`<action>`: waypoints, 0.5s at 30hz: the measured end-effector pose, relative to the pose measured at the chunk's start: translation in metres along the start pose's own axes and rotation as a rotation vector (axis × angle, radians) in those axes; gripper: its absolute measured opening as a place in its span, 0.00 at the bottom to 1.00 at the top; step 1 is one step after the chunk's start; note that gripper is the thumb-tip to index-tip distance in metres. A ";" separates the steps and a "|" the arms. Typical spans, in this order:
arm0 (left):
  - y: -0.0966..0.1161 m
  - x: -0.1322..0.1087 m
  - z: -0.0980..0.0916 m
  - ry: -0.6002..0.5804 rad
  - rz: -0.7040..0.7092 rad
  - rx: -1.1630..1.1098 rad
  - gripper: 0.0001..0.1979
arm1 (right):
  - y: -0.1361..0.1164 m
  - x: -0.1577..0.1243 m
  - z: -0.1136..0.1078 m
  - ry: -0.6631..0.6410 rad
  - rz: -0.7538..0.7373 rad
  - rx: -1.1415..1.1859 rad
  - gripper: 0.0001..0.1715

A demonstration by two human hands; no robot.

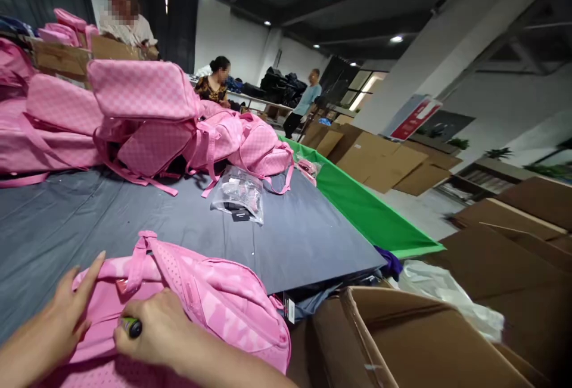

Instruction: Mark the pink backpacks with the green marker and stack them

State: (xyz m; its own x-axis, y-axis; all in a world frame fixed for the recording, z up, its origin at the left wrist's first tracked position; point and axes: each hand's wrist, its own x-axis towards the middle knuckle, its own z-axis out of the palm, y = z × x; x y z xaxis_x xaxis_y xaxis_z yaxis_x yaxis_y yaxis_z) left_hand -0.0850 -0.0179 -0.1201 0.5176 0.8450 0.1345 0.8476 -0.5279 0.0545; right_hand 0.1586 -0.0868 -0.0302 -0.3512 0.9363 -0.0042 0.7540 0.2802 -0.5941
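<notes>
Work in hand at a grey table [290, 251], near to far. The right hand [154, 322] is clenched around a green-and-black tool [131, 326], its tip hidden, over the pink backpack [232, 298]. The left hand [71, 307] lies along the bag's edge, thumb and forefinger spread; whether its hidden fingers grip cloth cannot be told. The backpack lies on its side at the table's near edge, a paper tag [289, 309] beside its far right end. Judged from this posture, handling of this bag is under way and unfinished; what the tool has completed on it, and how much is left, cannot be read. Just right stands an open carton [415, 340]. Mid-table lies a clear pouch [241, 194] with contents; behind it is a heap of pink checked bags [147, 90], whether finished or waiting not distinguishable. Beyond, a green sheet [357, 197] flanks the table, then flattened cardboard [375, 155]; three other people occupy the background, one in a light blue top [308, 102]
</notes>
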 end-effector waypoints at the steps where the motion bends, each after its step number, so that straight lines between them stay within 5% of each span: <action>1: 0.007 0.002 -0.007 0.060 -0.034 0.043 0.58 | 0.000 -0.001 0.002 0.006 0.001 -0.015 0.15; 5: 0.049 0.022 -0.042 0.227 0.128 0.123 0.59 | -0.001 -0.011 0.002 0.053 -0.053 -0.107 0.12; 11: 0.094 0.051 -0.064 0.108 0.317 0.098 0.38 | 0.008 -0.037 -0.013 0.123 -0.141 -0.296 0.08; 15: 0.097 0.056 -0.063 0.079 0.389 0.095 0.38 | 0.025 -0.042 -0.018 0.225 -0.171 -0.253 0.09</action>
State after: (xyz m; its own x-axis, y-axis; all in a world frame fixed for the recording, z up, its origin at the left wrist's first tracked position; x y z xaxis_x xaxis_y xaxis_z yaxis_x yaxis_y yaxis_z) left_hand 0.0192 -0.0271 -0.0454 0.7942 0.5729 0.2027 0.5994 -0.7934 -0.1061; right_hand 0.2024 -0.1149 -0.0306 -0.3741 0.8869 0.2711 0.8183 0.4532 -0.3534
